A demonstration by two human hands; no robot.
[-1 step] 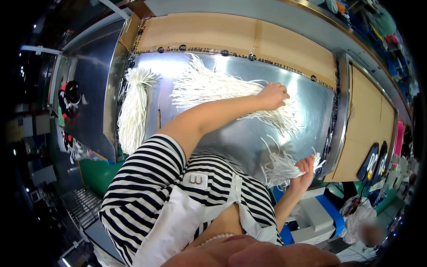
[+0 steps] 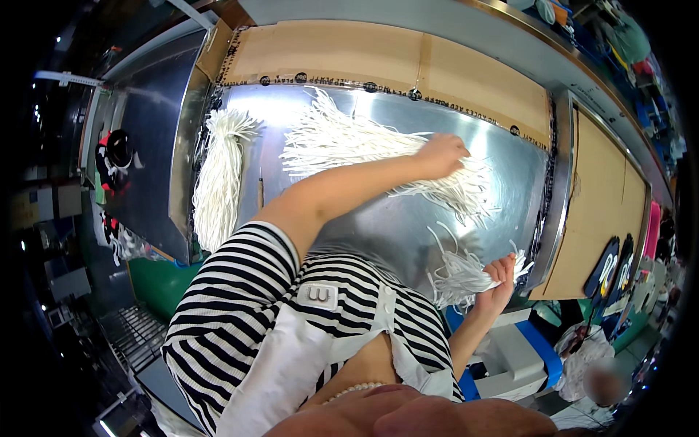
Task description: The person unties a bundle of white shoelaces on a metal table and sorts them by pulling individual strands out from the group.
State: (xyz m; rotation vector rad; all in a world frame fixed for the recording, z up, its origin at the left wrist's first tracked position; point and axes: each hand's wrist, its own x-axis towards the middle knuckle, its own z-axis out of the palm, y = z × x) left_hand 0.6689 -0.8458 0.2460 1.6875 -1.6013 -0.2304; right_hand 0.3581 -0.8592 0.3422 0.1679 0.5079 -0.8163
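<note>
Cords (image 2: 342,144) too tangled to count lie in two white piles (image 2: 217,186) on the metal surface (image 2: 378,226), one under the left hand (image 2: 441,157), its grip hidden, impossible to tell; the right hand (image 2: 496,280) clamps a third bunch (image 2: 460,278).

A steel table (image 2: 368,222) carries loose white cords (image 2: 342,142) under the left hand (image 2: 440,156); left of that hand lie a slim tool (image 2: 260,193) and, beyond it, a bundle (image 2: 218,182) of cords.
</note>
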